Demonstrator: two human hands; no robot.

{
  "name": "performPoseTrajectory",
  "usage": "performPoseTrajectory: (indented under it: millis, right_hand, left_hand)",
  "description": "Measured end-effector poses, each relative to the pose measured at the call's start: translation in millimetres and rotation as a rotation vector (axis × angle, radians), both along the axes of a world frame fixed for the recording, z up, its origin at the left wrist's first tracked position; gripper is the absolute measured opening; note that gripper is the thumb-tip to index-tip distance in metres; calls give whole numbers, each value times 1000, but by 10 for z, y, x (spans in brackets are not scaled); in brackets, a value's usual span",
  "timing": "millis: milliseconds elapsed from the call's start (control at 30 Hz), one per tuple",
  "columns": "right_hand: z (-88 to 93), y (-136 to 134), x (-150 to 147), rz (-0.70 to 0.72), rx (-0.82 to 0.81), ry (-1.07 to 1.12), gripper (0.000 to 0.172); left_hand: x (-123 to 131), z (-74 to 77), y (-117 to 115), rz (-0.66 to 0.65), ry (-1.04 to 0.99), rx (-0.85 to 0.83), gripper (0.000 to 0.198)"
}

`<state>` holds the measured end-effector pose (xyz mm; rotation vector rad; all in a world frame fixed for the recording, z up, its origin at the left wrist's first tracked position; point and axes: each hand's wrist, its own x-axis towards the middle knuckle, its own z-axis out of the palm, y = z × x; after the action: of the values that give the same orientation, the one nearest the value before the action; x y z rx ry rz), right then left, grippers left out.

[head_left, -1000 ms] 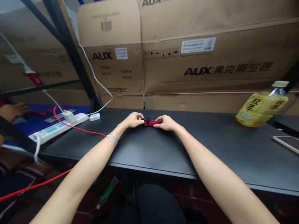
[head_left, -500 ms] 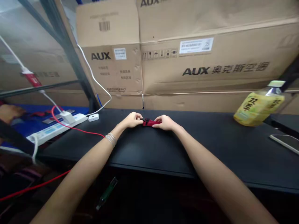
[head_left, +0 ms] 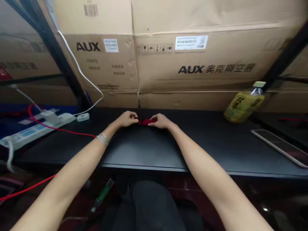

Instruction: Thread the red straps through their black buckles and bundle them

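A short red strap with a black buckle [head_left: 145, 122] lies low over the black tabletop [head_left: 144, 147], stretched between my two hands. My left hand [head_left: 126, 119] pinches its dark buckle end between thumb and fingers. At the other end, my right hand [head_left: 161, 121] is closed on the red webbing. The buckle's details are blurred, and both ends of the strap are partly hidden by my fingers. Silver bangles [head_left: 102, 139] circle my left wrist.
Large cardboard boxes [head_left: 158, 77] stand along the back edge. To the right are a yellow-labelled bottle [head_left: 243, 106] and a phone [head_left: 281, 146]. A white power strip [head_left: 36, 130], a white adapter [head_left: 83, 117] and a red cable [head_left: 69, 131] lie at left.
The head view has shifted right, so the scene sits further left in the picture. More of the phone and of my lap shows. Both hands keep hold of the strap.
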<state>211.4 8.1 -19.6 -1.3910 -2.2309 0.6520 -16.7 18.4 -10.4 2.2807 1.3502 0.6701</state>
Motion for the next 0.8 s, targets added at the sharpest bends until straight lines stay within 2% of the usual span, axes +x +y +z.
performPoseTrajectory:
  millis: [300,567,800]
  right_hand:
    - [21,5,-2,3,-5,10,32]
    - [43,19,12,-4,-1,-16,35]
    - [47,23,14,11,-8,-12,34]
  left_hand:
    - [13,59,-18,8,17,-33,26]
    - [9,10,37,39,39,-32,26]
    - [0,-12,66,10,-18,-122,27]
